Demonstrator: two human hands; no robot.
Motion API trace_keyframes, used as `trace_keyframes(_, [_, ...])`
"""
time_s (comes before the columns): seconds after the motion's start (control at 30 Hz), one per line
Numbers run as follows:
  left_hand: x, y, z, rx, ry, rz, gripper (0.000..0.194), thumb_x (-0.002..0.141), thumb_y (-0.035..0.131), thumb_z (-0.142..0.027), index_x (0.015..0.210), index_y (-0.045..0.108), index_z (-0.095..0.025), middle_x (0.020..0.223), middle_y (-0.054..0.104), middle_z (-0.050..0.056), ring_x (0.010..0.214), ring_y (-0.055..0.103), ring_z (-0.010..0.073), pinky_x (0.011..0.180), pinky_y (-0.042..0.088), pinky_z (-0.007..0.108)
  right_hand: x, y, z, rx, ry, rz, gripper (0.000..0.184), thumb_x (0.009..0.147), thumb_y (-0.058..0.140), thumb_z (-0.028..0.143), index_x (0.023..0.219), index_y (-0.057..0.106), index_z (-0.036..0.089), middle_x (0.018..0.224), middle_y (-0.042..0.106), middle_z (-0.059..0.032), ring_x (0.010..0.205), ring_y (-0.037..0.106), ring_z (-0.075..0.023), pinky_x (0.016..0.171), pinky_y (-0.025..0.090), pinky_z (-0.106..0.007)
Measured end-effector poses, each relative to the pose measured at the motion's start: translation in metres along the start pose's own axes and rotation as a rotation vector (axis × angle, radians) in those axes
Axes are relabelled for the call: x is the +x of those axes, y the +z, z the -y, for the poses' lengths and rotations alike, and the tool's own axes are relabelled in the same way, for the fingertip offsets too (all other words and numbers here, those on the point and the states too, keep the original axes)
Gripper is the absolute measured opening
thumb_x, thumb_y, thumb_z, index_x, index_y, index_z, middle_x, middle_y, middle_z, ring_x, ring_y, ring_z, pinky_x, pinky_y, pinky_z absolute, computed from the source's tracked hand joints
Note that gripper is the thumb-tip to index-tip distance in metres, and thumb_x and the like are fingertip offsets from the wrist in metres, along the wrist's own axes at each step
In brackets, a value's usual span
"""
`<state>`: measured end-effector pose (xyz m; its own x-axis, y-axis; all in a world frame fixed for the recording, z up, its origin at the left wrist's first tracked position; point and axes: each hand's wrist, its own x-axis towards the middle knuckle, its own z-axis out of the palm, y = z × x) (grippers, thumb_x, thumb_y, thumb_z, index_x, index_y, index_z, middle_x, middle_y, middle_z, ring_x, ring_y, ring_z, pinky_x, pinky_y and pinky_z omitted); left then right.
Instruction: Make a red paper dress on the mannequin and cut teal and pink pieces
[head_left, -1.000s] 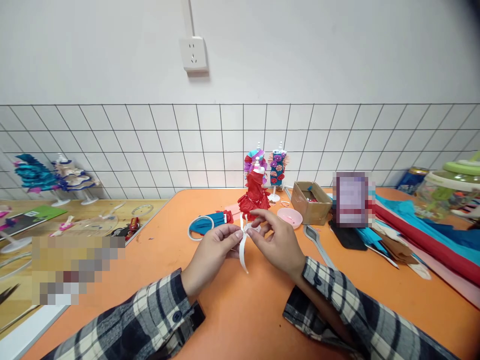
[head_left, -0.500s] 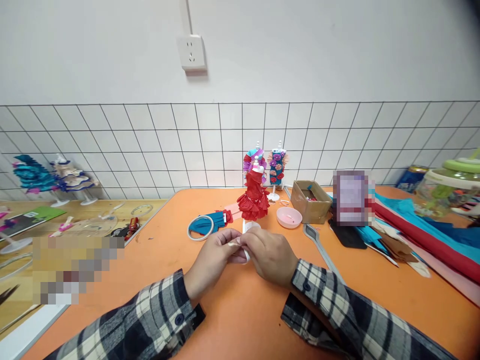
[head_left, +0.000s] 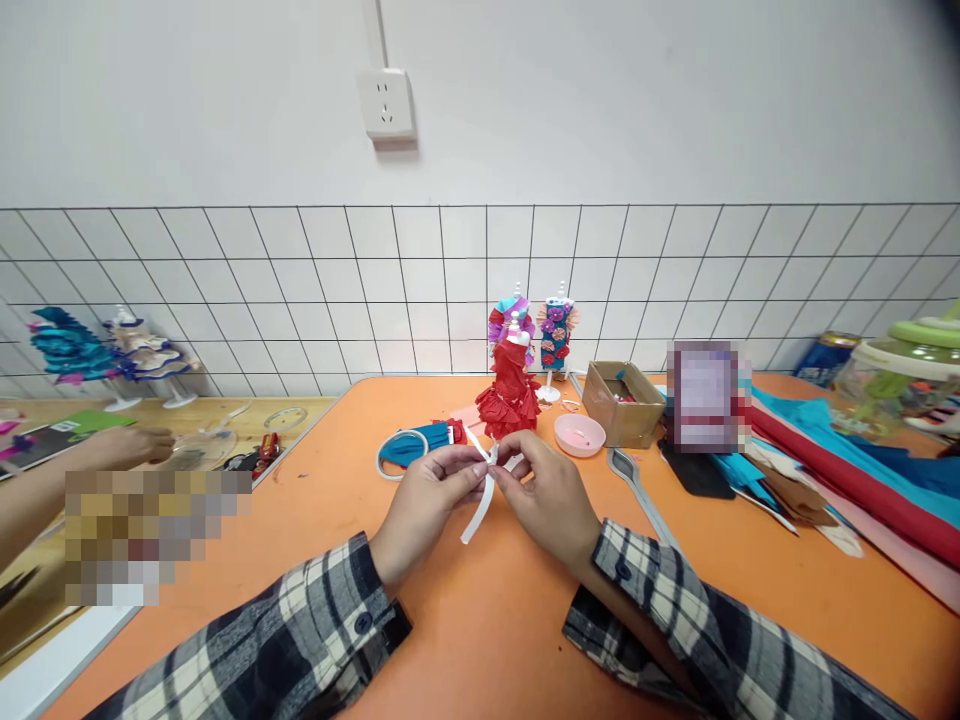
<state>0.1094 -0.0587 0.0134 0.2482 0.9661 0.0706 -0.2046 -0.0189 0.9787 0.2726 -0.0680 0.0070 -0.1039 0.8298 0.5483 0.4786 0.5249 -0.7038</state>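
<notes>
A narrow white strip [head_left: 478, 515] is pinched between my two hands over the orange table. My left hand [head_left: 435, 490] grips it with thumb and fingers from the left. My right hand [head_left: 546, 497] pinches it from the right, fingertips nearly touching the left ones. One end hangs down toward me and another piece sticks up beyond the fingers. Whether it is ribbon or paper I cannot tell. Just behind my hands stands a small dress form in a ruffled red dress [head_left: 508, 390]; its base is mostly hidden by my hands.
Left of the red dress lie a pale ring [head_left: 381, 468] and folded blue crepe paper [head_left: 411, 446]. At right are a pink bowl [head_left: 579, 436], cardboard box [head_left: 624, 405], grey tool [head_left: 645, 505] and paper rolls [head_left: 862, 460]. Another person's hand [head_left: 142, 443] reaches over the left table.
My fingers have shifted on the white strip, so its end now hangs below them and a piece shows above. Another person's arm has come in at the left.
</notes>
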Motion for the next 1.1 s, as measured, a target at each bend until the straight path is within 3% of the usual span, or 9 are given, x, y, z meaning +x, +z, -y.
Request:
trace_keyframes(0.1, [0.000,0.001,-0.002,0.055,0.045,-0.042,0.032,0.070,0.081,-0.034,0.091,0.069,-0.014,0.089,0.072,0.005,0.079,0.066,0.0167,0.075,0.055,0.029,0.001,0.003,0.000,0.194,0.127,0.006,0.012,0.083,0.061,0.025,0.090,0.053,0.022,0.087,0.066,0.0002,0.066,0.062,-0.0117,0.062,0.049,-0.025])
trace_keyframes(0.23, [0.000,0.003,-0.003,0.116,0.078,-0.065,0.031,0.068,0.082,-0.036,0.088,0.069,-0.015,0.089,0.073,0.005,0.080,0.068,0.0187,0.076,0.056,0.031,0.003,0.007,-0.001,0.457,0.292,-0.033,0.034,0.075,0.068,0.029,0.095,0.041,0.023,0.081,0.067,0.0006,0.072,0.065,-0.0153,0.062,0.051,-0.027])
trace_keyframes(0.37, [0.000,0.001,-0.002,0.222,0.138,-0.057,0.032,0.069,0.080,-0.037,0.091,0.070,-0.016,0.087,0.073,0.005,0.078,0.068,0.0202,0.073,0.057,0.032,0.005,0.007,-0.002,0.522,0.285,-0.027,0.036,0.074,0.068,0.029,0.091,0.036,0.024,0.078,0.064,0.0026,0.073,0.061,-0.0144,0.061,0.048,-0.025])
trace_keyframes(0.57, [0.006,-0.010,-0.002,0.651,0.452,-0.124,0.015,0.079,0.069,-0.033,0.079,0.076,-0.019,0.089,0.068,0.007,0.085,0.065,0.0212,0.075,0.054,0.031,0.012,-0.004,-0.001,0.571,0.305,0.141,0.035,0.070,0.068,0.028,0.084,0.036,0.023,0.076,0.060,0.0057,0.063,0.053,-0.0090,0.060,0.042,-0.023])
trace_keyframes(0.63, [0.011,-0.016,0.000,0.704,0.486,-0.149,0.016,0.079,0.069,-0.034,0.083,0.077,-0.020,0.093,0.066,0.008,0.089,0.063,0.0215,0.076,0.054,0.031,0.013,-0.006,-0.001,0.564,0.333,0.166,0.036,0.068,0.069,0.026,0.083,0.036,0.023,0.075,0.060,0.0060,0.064,0.053,-0.0091,0.060,0.041,-0.023])
trace_keyframes(0.77, [0.021,-0.029,0.005,0.579,0.336,-0.189,0.025,0.078,0.069,-0.041,0.087,0.076,-0.018,0.094,0.068,0.009,0.089,0.064,0.0227,0.074,0.054,0.031,0.013,-0.006,-0.002,0.540,0.381,0.164,0.037,0.067,0.070,0.027,0.082,0.036,0.023,0.072,0.059,0.0065,0.062,0.053,-0.0095,0.055,0.041,-0.021])
trace_keyframes(0.93, [0.015,-0.024,0.005,0.329,0.084,0.085,0.032,0.079,0.067,-0.046,0.082,0.073,-0.015,0.085,0.070,0.007,0.086,0.064,0.0215,0.078,0.053,0.032,0.013,-0.006,-0.005,0.499,0.370,0.134,0.039,0.067,0.071,0.029,0.080,0.035,0.023,0.071,0.063,0.0052,0.063,0.057,-0.0114,0.055,0.042,-0.022])
trace_keyframes(1.0, [0.011,-0.017,0.003,0.322,0.075,0.105,0.028,0.076,0.072,-0.042,0.085,0.072,-0.015,0.085,0.070,0.006,0.083,0.063,0.0199,0.077,0.051,0.030,0.012,-0.005,-0.005,0.489,0.344,0.125,0.038,0.068,0.071,0.028,0.079,0.036,0.023,0.071,0.063,0.0046,0.065,0.060,-0.0123,0.058,0.043,-0.023])
trace_keyframes(1.1, [0.007,-0.010,-0.001,0.378,0.116,0.039,0.023,0.072,0.075,-0.036,0.081,0.072,-0.015,0.080,0.070,0.004,0.077,0.062,0.0181,0.073,0.049,0.028,0.011,-0.005,-0.004,0.459,0.357,0.133,0.035,0.069,0.070,0.030,0.081,0.038,0.023,0.071,0.064,0.0044,0.063,0.059,-0.0127,0.053,0.043,-0.022])
